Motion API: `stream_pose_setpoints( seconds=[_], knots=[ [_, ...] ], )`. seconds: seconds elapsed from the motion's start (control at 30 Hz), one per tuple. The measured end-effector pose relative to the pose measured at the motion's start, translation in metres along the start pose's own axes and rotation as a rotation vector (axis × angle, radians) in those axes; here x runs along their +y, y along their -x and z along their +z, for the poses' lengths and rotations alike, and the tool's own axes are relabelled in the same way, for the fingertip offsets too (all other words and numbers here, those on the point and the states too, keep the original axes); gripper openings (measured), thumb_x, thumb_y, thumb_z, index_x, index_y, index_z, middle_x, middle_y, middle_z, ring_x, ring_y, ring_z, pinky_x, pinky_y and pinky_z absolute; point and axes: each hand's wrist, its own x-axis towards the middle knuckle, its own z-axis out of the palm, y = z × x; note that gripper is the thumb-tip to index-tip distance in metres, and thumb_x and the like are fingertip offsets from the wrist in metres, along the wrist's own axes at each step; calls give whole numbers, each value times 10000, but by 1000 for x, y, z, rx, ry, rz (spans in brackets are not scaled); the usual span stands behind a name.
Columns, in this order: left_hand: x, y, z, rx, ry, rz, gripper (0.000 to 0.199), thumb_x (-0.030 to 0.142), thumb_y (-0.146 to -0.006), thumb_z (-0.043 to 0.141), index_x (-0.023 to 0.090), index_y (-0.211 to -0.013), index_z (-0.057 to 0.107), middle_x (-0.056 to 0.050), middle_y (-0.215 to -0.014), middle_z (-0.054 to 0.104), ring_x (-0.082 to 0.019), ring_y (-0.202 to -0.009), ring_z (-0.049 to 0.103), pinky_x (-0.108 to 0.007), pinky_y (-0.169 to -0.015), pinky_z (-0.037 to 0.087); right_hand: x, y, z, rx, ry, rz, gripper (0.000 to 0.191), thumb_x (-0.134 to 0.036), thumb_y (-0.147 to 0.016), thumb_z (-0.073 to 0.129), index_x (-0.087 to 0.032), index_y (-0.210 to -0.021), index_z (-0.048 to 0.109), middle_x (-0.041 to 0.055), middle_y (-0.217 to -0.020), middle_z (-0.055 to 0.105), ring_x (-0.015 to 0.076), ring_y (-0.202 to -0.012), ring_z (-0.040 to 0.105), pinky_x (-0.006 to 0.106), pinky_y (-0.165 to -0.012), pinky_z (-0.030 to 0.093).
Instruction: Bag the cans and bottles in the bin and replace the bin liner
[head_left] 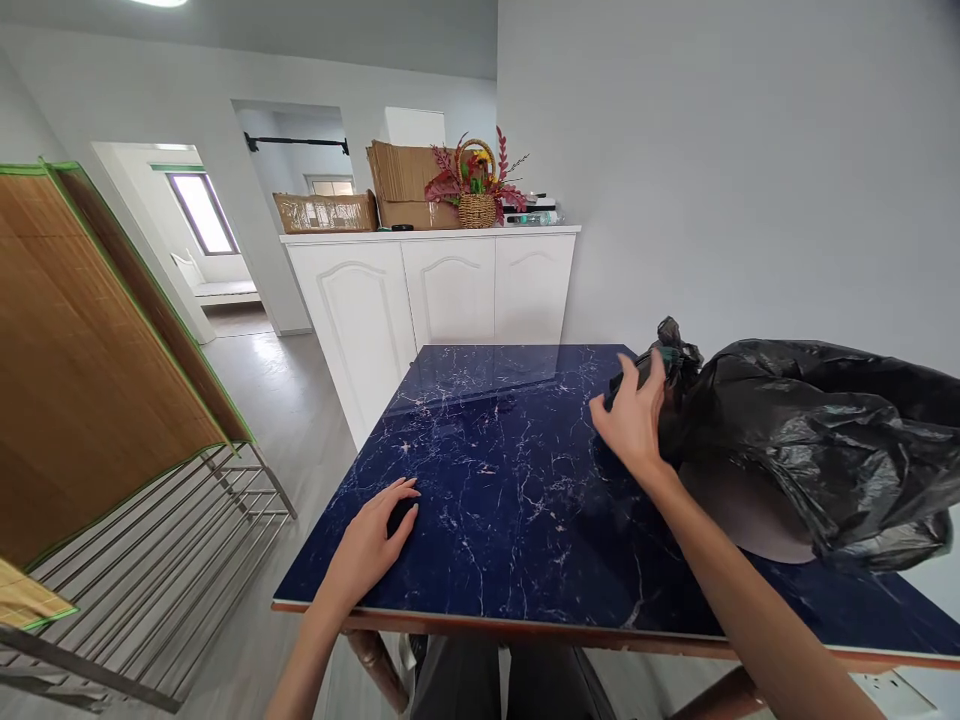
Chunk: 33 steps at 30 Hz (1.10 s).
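My left hand [376,540] rests on the dark blue, marble-patterned table top [495,500] near its front left, fingers loosely apart and holding nothing. Farther right, my right hand [634,415] reaches over the table with thumb and fingers spread. It is at a small dark bundle [679,350] with a bit of green showing; whether the fingertips touch it I cannot tell. Just right of that hand lies a large crumpled black plastic bag [840,430]. A smooth dark grey rounded thing [750,510] shows under the bag's near side, partly covered.
A white cabinet [450,290] stands beyond the table, bearing cardboard boxes [330,212] and a wicker basket of flowers [477,208]. On the left is a metal rack [172,570] with a bamboo mat [97,360] over it. A wall [720,180] rises behind the bag.
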Motion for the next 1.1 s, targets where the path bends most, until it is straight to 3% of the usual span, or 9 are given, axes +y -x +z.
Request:
stream_pose_setpoints(
  seconds=[0.17, 0.27, 0.37, 0.57, 0.73, 0.93, 1.1],
  knots=[
    [-1, 0, 0, -5, 8, -3, 291, 480, -1047, 552, 307, -1216, 713, -43, -1463, 715, -322, -1397, 645, -519, -1184, 511, 33, -58, 16, 118, 156, 174, 870, -220, -818, 657, -101, -1582, 259, 318, -1663, 39, 509, -1560, 151, 706, -1224, 220],
    [-2, -1, 1, -8, 9, 1, 299, 479, -1051, 543, 301, -1223, 710, -50, -1473, 708, -322, -1406, 637, -529, -1190, 503, 44, -61, 22, 99, 176, 278, 835, -251, -818, 665, -113, -1539, 266, 331, -1606, 166, 498, -1525, 208, 706, -1187, 265],
    [-1, -1, 0, -4, 10, 1, 303, 485, -1048, 543, 298, -1215, 714, -53, -1466, 713, -326, -1397, 645, -531, -1181, 510, 45, -45, 23, 70, 179, 272, 734, -257, -851, 628, -127, -1504, 318, 297, -1466, 370, 461, -1400, 378, 694, -1127, 336],
    [6, 0, -4, -28, -5, -28, 319, 487, -1059, 518, 311, -1254, 700, -48, -1496, 691, -332, -1389, 648, -525, -1148, 537, 13, 3, 34, -40, 122, 79, 541, -282, -881, 627, -166, -1387, 474, 204, -1270, 478, 392, -1197, 481, 628, -1092, 379],
    [3, 0, -2, -41, -35, -9, 322, 484, -1067, 497, 299, -1243, 693, -50, -1492, 693, -319, -1422, 621, -523, -1161, 531, -29, 40, 58, -227, -32, -174, 376, -161, -870, 601, -191, -1244, 585, 171, -1227, 513, 346, -1144, 529, 497, -1020, 482],
    [7, -10, 3, -35, -61, 111, 285, 442, -1058, 527, 293, -1230, 699, -49, -1424, 733, -302, -1374, 657, -500, -1164, 530, -71, 66, 70, -416, -225, -444, 427, -68, -853, 607, -201, -1259, 612, 140, -1273, 561, 302, -1172, 588, 444, -1057, 518],
    [30, -45, 19, 14, 76, 176, 252, 383, -1048, 573, 283, -1260, 666, -71, -1279, 761, -299, -1210, 711, -492, -1083, 543, -95, 79, 71, -512, -347, -573, 442, -44, -841, 625, -203, -1254, 599, 129, -1275, 576, 280, -1186, 607, 434, -1041, 554]
  ],
)
